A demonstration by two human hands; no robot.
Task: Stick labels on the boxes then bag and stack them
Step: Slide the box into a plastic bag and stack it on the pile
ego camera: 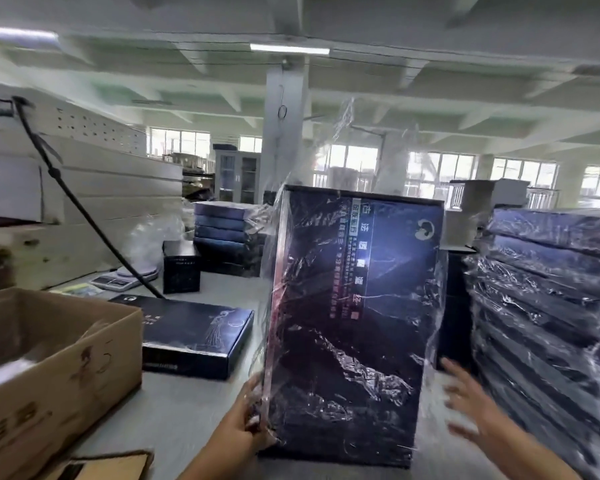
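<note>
Head view showed my left hand (238, 427) with fingers (253, 419) clamped on the upright bagged box (350, 327) near the bench's (184, 407) front edge, right hand (471, 403) spread empty beside it; I judged the film slippery, the box stiff, best gripped by its edges.

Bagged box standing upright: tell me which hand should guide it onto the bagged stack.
Probably right. The right hand is open and free between the bagged box and the stack; the left hand grips the box's far edge.
</note>
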